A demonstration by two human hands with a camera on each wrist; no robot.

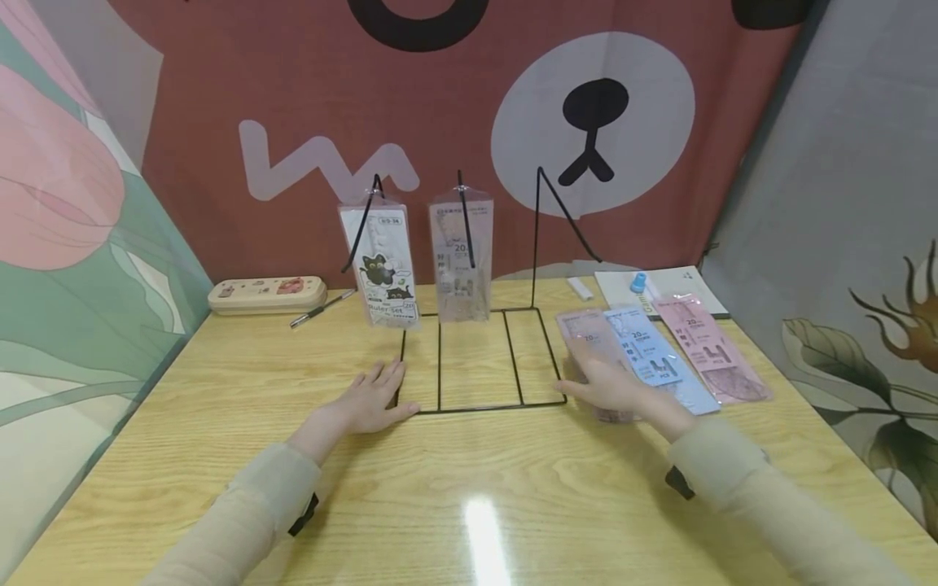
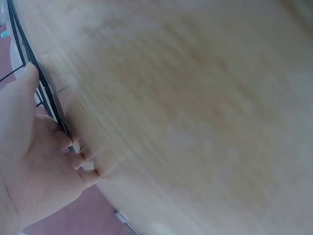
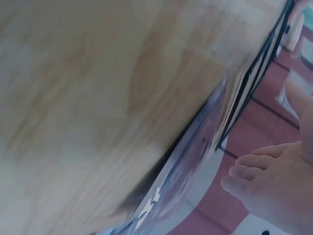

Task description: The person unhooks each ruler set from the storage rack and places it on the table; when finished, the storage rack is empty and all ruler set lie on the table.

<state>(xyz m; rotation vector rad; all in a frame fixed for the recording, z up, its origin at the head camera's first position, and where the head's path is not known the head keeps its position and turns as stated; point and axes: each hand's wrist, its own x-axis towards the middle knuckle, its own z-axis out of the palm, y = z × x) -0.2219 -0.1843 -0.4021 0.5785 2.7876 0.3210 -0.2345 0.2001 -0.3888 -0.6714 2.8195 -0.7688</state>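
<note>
A black wire rack (image 1: 476, 408) with three upright hooks stands on the wooden table. On its left hook hangs a white ruler set with black cats (image 1: 388, 281); a pinkish ruler set (image 1: 449, 285) hangs from the middle one. My left hand (image 1: 372, 400) lies with spread fingers against the rack's front left corner, and the left wrist view shows its thumb along the black wire (image 2: 51, 93). Near the front right corner, my right hand (image 1: 604, 384) reaches over a pink ruler set pack (image 1: 586, 325) and partly hides it. Its fingers look relaxed in the right wrist view, gripping nothing.
Right of that hand lie a blue ruler set pack (image 1: 645, 346) and another pink pack (image 1: 707, 342). Behind them are a notebook (image 1: 692, 285), a small blue object (image 1: 638, 282) and a white block (image 1: 579, 288). A pencil case (image 1: 267, 295) and pen (image 1: 321, 310) lie back left.
</note>
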